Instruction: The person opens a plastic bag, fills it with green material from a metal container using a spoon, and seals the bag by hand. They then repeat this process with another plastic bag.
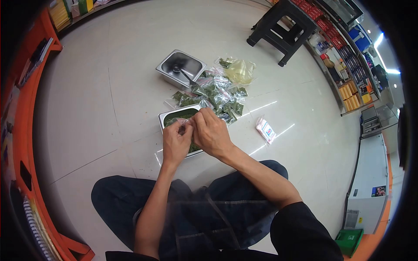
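Over a metal container point(162, 116) of green leafy material, my left hand point(176, 141) and my right hand point(210, 132) meet with fingers pinched together. Between them is the top of a small clear plastic bag point(177, 121), partly hidden by the fingers. Just beyond lies a pile of small clear bags point(217, 93) filled with green leaves. A second metal container point(172, 61), with a spoon point(187, 76) inside, stands behind the first one. Beside the pile is a yellowish plastic bag point(239, 71).
A white packet point(265, 130) lies on the tiled floor point(109, 95) to the right. A black stool point(285, 26) stands at the back right, near stocked shelves point(344, 65). An orange shelf point(24, 126) runs along the left. My crossed legs point(126, 191) are in front.
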`<state>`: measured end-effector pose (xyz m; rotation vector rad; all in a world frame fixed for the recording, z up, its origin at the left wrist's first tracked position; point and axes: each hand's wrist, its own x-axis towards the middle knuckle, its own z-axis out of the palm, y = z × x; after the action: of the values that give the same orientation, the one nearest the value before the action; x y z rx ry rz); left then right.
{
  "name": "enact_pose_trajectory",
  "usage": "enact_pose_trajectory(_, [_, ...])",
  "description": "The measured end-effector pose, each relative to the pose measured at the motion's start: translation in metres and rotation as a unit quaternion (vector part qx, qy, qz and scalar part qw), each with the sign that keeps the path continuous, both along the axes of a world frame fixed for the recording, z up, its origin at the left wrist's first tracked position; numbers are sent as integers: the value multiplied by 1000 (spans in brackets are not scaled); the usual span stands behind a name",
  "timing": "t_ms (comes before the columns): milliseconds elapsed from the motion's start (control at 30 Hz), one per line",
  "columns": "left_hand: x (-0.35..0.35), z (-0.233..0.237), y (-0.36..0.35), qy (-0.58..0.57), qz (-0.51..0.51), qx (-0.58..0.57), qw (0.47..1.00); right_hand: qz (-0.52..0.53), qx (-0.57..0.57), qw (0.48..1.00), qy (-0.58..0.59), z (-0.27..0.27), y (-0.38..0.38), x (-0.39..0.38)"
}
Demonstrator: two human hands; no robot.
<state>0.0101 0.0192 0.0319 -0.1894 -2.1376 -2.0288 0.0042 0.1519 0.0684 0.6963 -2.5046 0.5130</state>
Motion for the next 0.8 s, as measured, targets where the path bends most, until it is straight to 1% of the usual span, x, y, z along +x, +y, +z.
enact_pose_trajectory(100, [-1, -2, 0, -17, 2, -6, 1000, -4, 9, 1000, 5, -1, -1, 0])
enact_pose_trajectory(167, [-2, -4, 1, -11, 14, 15, 1000, -2, 7, 1000, 20, -3, -1, -1])
enact_pose_trajectory(233, [-4, -5, -3, -36, -23, -52, 998, -1, 4, 999, 36, -5, -1, -2])
enact_pose_trajectory(300, [-4, -5, -1, -42, -22, -52, 997, -1, 8, 999, 48, -6, -1, -3])
enact_pose_trajectory(367, [-5, -5, 4, 1, 9, 4, 1000, 3, 18, 998, 52, -5, -1, -3])
enact_pose_trajectory(500, [-3, -5, 4, -5, 2, -21, 1000, -6, 34, 998, 56, -5, 1, -3])
enact_pose_trajectory(533, [1, -8, 7, -29, -20, 10, 999, -6, 34, 998, 56, -6, 4, -7])
enact_pose_trajectory(567, [4, -11, 9, -52, -41, 40, 997, -30, 6, 998, 50, -7, 9, -16])
enact_pose_trajectory(600, [5, -3, 8, -57, -39, -3, 998, -55, -22, 997, 44, -6, 12, -19])
enact_pose_trajectory(633, [6, -6, 8, -56, -40, -2, 998, -56, -21, 997, 45, -5, 13, -19])
enact_pose_trajectory(733, [5, -11, 7, -35, -20, -12, 999, 11, -34, 999, 13, 0, 12, -18])
enact_pose_trajectory(800, [6, -9, 4, -36, 20, 19, 999, 18, -19, 1000, 0, 2, 9, -14])
